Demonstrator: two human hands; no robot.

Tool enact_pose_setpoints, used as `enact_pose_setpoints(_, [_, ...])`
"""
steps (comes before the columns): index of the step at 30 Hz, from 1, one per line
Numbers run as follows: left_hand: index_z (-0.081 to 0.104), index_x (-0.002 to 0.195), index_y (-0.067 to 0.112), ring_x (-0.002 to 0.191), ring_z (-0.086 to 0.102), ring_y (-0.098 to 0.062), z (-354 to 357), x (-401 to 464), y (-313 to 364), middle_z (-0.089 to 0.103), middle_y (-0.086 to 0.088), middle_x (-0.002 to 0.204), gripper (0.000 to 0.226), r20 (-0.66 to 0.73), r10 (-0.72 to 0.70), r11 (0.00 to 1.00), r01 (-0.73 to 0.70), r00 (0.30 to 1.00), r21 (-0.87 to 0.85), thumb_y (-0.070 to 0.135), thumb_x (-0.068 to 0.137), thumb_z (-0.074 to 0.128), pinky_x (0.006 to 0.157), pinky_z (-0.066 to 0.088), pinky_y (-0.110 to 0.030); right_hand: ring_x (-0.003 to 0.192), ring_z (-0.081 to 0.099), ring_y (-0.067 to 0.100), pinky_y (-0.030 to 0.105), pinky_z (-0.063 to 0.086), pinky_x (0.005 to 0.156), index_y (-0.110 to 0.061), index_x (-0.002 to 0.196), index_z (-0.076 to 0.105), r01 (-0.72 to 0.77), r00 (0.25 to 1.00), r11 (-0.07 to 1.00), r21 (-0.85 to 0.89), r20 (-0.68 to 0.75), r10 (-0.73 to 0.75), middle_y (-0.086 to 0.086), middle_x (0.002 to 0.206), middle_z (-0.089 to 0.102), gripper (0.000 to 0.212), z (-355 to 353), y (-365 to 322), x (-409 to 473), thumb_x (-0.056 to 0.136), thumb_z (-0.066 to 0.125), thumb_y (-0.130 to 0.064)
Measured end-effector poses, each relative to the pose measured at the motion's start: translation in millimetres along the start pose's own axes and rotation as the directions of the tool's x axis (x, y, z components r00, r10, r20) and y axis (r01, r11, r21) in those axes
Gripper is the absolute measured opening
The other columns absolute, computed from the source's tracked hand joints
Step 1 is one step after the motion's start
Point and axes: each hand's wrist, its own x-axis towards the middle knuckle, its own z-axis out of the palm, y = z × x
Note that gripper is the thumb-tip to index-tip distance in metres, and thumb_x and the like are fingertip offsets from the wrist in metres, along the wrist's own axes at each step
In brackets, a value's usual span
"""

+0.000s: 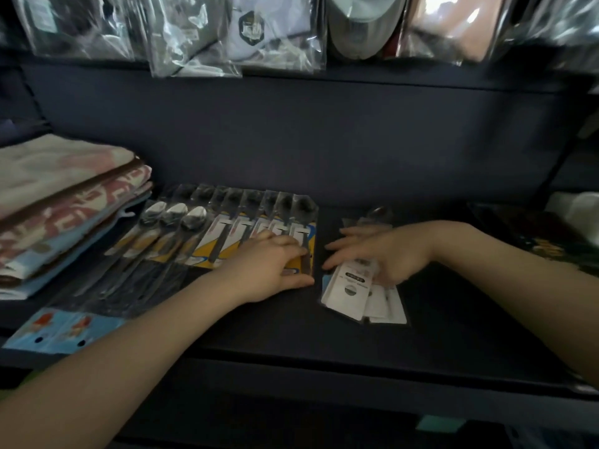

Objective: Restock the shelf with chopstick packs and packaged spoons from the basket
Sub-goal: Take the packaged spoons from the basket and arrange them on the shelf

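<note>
A row of packaged spoons (227, 231) with yellow and white cards lies fanned across the dark shelf (291, 335). My left hand (272, 264) rests flat on the right end of that row, fingers straight and thumb along the pack's lower edge. A small pile of packaged spoons with white cards (359, 293) lies to the right. My right hand (379, 251) lies over the top of this pile, fingers spread and pointing left; it is blurred. The basket is out of view.
Folded towels (64, 205) are stacked at the left of the shelf. Light blue packs (61, 328) lie at the front left edge. Bagged goods (233, 34) hang above. A dark box (531, 234) sits at the right.
</note>
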Motion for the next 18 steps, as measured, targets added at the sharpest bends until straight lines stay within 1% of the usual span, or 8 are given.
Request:
enact_pose_setpoints(3, [0.035, 0.14, 0.025, 0.133, 0.026, -0.02, 1, 0, 3, 0.034, 0.005, 0.148, 0.061, 0.004, 0.0, 0.999, 0.0, 1.0, -0.037, 0.053, 0.087, 0.046, 0.108, 0.024, -0.029, 0.146, -0.006, 0.012, 0.04, 0.0, 0.117, -0.044, 0.143, 0.02, -0.014, 0.998, 0.996, -0.086, -0.068, 0.008, -0.012, 0.159, 0.005, 0.075, 5, -2, -1, 0.086, 0.055, -0.01])
enact_pose_setpoints(6, [0.037, 0.139, 0.022, 0.133, 0.028, -0.02, 1, -2, 2, 0.036, 0.003, 0.146, 0.059, 0.006, 0.009, 0.998, -0.008, 1.0, -0.054, 0.051, 0.088, 0.046, 0.108, 0.025, -0.028, 0.142, 0.02, 0.016, 0.036, 0.02, 0.115, -0.033, 0.138, 0.037, 0.006, 0.968, 0.977, -0.211, -0.244, -0.058, -0.005, 0.15, 0.033, 0.054, 6, -5, -4, 0.089, 0.053, -0.015])
enact_pose_setpoints(7, [0.038, 0.138, 0.021, 0.133, 0.03, -0.02, 1, -2, 2, 0.037, 0.002, 0.145, 0.058, 0.006, 0.012, 0.998, -0.011, 1.0, -0.058, 0.049, 0.089, 0.046, 0.107, 0.026, -0.028, 0.136, 0.029, 0.016, 0.034, 0.028, 0.112, -0.03, 0.132, 0.044, 0.004, 0.944, 0.969, -0.245, -0.318, -0.084, -0.005, 0.143, 0.043, 0.045, 6, -6, -5, 0.09, 0.052, -0.018])
enact_pose_setpoints(9, [0.041, 0.136, 0.017, 0.13, 0.035, -0.02, -1, -4, 2, 0.041, -0.001, 0.143, 0.056, -0.001, 0.02, 0.998, -0.02, 1.0, -0.055, 0.047, 0.09, 0.046, 0.106, 0.03, -0.029, 0.126, 0.041, 0.015, 0.035, 0.036, 0.104, -0.026, 0.124, 0.051, -0.029, 0.891, 0.965, -0.26, -0.444, -0.093, -0.004, 0.13, 0.053, 0.034, 6, -4, -6, 0.09, 0.053, -0.021])
enact_pose_setpoints(11, [0.042, 0.135, 0.012, 0.127, 0.039, -0.021, -1, -5, 3, 0.044, -0.005, 0.14, 0.056, -0.005, 0.019, 0.999, -0.019, 1.0, -0.035, 0.045, 0.09, 0.046, 0.105, 0.034, -0.032, 0.121, 0.047, 0.014, 0.035, 0.038, 0.101, -0.024, 0.12, 0.055, -0.054, 0.852, 0.969, -0.242, -0.517, -0.082, -0.004, 0.123, 0.058, 0.03, 5, 0, -8, 0.089, 0.055, -0.022])
enact_pose_setpoints(13, [0.04, 0.136, 0.011, 0.128, 0.038, -0.021, 0, -4, 2, 0.043, -0.006, 0.141, 0.058, 0.007, 0.014, 0.999, -0.014, 1.0, -0.031, 0.046, 0.09, 0.046, 0.105, 0.035, -0.033, 0.113, 0.054, 0.016, 0.034, 0.04, 0.096, -0.021, 0.117, 0.06, -0.06, 0.787, 0.977, -0.204, -0.611, -0.079, -0.002, 0.116, 0.064, 0.027, 0, 4, -11, 0.091, 0.054, -0.023])
enact_pose_setpoints(16, [0.027, 0.143, 0.017, 0.138, 0.023, -0.017, -4, -5, -2, 0.026, -0.002, 0.152, 0.071, 0.02, 0.005, 0.993, -0.002, 1.0, -0.116, 0.051, 0.086, 0.05, 0.113, 0.023, -0.029, 0.093, 0.06, 0.019, 0.029, 0.043, 0.078, -0.015, 0.112, 0.062, 0.001, 0.646, 1.0, -0.015, -0.763, -0.012, 0.004, 0.104, 0.067, 0.022, -12, 2, -20, 0.091, 0.055, -0.021])
enact_pose_setpoints(18, [0.021, 0.145, 0.021, 0.141, 0.014, -0.015, -14, -11, -8, 0.017, 0.002, 0.155, 0.077, -0.044, -0.011, 0.985, 0.003, 0.999, -0.175, 0.052, 0.083, 0.055, 0.113, 0.016, -0.028, 0.086, 0.058, 0.013, 0.028, 0.044, 0.075, -0.013, 0.11, 0.061, 0.073, 0.561, 0.995, 0.072, -0.828, 0.018, 0.004, 0.101, 0.066, 0.021, -21, -6, -25, 0.091, 0.055, -0.018])
